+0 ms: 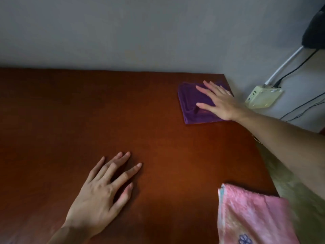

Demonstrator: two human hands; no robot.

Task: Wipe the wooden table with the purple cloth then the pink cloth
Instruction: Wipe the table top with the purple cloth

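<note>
Purple cloth (195, 104) lies folded at upper right of frame, near table (88, 111) corner, right hand (219, 103) flat on it, grip spread, pressing not pinching. Soft, light, prob. bunches; press w/ palm mid-cloth. Left hand (100, 194) spread on bare wood. Pink cloth (251, 217) lower right.

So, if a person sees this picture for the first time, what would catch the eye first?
Probably the right hand, pressed flat on the folded purple cloth at the far right corner of the wooden table. Next, the pink cloth at the near right edge, and the left hand spread open on the bare wood.
</note>
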